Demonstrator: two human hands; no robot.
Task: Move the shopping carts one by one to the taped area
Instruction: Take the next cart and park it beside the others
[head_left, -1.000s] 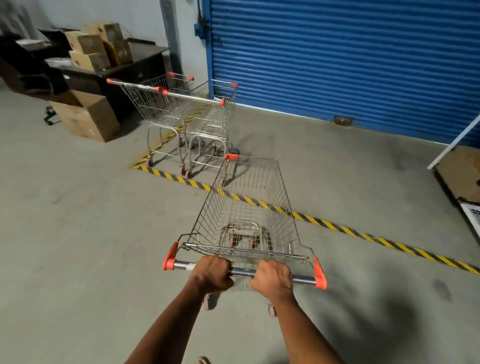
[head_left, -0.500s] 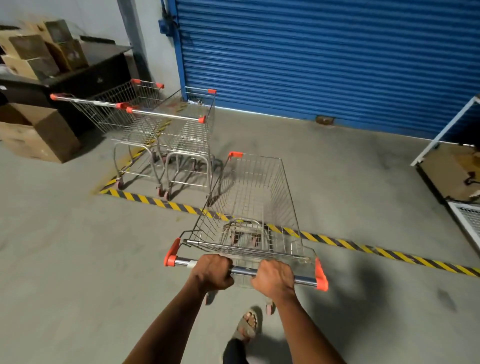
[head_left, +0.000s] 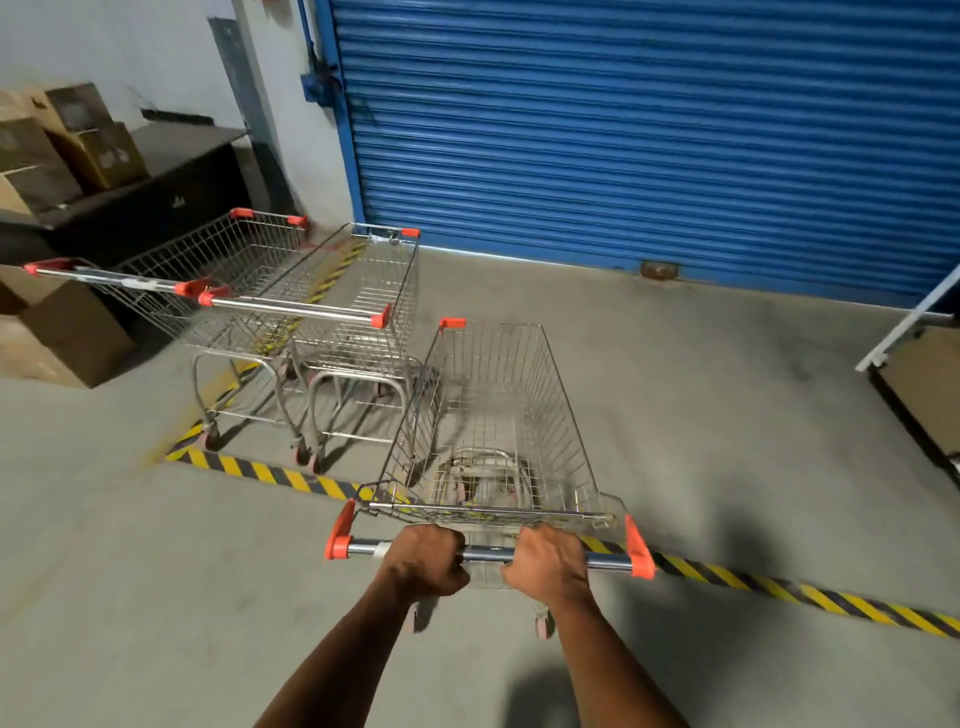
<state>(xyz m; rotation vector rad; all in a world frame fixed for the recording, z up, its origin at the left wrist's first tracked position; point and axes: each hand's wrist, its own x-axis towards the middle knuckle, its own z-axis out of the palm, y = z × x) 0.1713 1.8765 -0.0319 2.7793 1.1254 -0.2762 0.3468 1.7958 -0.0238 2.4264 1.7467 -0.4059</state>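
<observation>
A wire shopping cart (head_left: 493, 415) with orange corner caps stands right in front of me. My left hand (head_left: 423, 564) and my right hand (head_left: 548, 564) both grip its metal handle bar (head_left: 485, 554). Its basket reaches over the yellow-and-black floor tape (head_left: 270, 474), its rear wheels still on my side of the line. Inside the taped area, to the left, two more carts are parked side by side: one at the far left (head_left: 208, 275) and one next to it (head_left: 358, 296), close to my cart's left side.
A blue roller shutter (head_left: 649, 140) closes the far side. Cardboard boxes (head_left: 57, 332) and a dark desk (head_left: 156, 187) stacked with boxes stand at the left. A white frame and board (head_left: 919, 364) lean at the right. Bare concrete floor lies right of my cart.
The cart has rolled forward with both hands on its handle. Its basket has crossed the tape line and drawn closer to the two parked carts and the shutter.
</observation>
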